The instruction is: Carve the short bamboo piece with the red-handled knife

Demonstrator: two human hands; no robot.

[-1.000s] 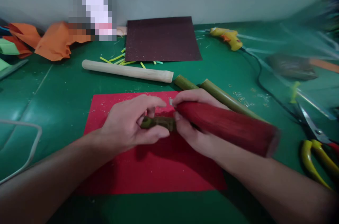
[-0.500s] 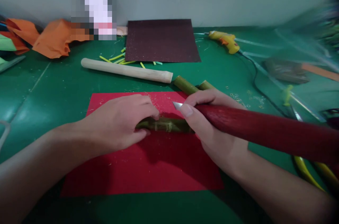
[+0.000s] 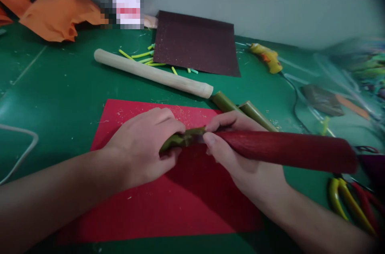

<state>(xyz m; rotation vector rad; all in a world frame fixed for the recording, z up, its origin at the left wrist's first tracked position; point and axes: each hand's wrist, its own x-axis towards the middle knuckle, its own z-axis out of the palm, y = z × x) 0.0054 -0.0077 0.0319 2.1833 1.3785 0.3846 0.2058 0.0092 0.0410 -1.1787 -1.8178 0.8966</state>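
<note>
My left hand [image 3: 144, 142] is closed round a short green bamboo-like stem [image 3: 177, 140] above a red sheet [image 3: 144, 218]. Between thumb and fingers, my right hand [image 3: 243, 162] grips a carving knife [image 3: 282, 148] with a thick red wooden handle. Its small blade meets the stem just right of my left fingertips; the exact contact is blurred and partly hidden. Two more green stems, one on the left [image 3: 227, 103] and one on the right [image 3: 258, 116], lie behind my right hand. A pale peeled stick [image 3: 150, 74] lies beyond the red sheet.
A dark brown sheet [image 3: 195, 45] covers some yellow-green strips [image 3: 142, 55] at the back. The yellow glue gun [image 3: 267, 58] trails a cord at right. Yellow-handled pliers [image 3: 343, 200] lie near right, crumpled orange paper [image 3: 60, 15] back left.
The knife blade has come down from above the stem onto it, and the handle has swung more level. My right hand no longer covers the stem's right end. The view has tilted.
</note>
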